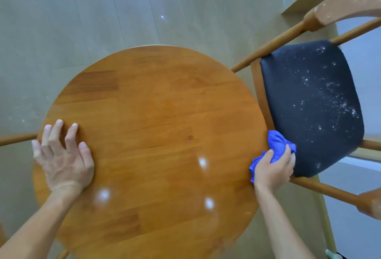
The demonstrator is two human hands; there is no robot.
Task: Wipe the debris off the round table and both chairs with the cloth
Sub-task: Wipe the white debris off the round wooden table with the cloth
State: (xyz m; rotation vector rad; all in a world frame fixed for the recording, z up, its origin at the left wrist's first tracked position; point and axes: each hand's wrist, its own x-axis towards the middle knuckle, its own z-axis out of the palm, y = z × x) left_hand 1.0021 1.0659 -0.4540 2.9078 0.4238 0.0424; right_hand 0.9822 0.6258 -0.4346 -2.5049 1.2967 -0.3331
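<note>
Right hand (273, 166) grips the bunched blue cloth (277, 145) at the round table (154, 104) edge beside the speckled chair seat (313, 102), left hand (64, 153) spread flat on the tabletop, so the seat likely needs sweeping next.

Left hand (64, 157) & right hand (273, 169) bare, forearms too (no sleeves showing).

— Bright, even, soft; barely any shadows?
— Yes. Three white glare spots on the round table (156, 102) top, from lamps overhead.
— Sharp?
— Mostly; slightly smeared toward the lower edge. Strongly bent at the rim by the wide lens, chair (313, 102) rails curving.
</note>
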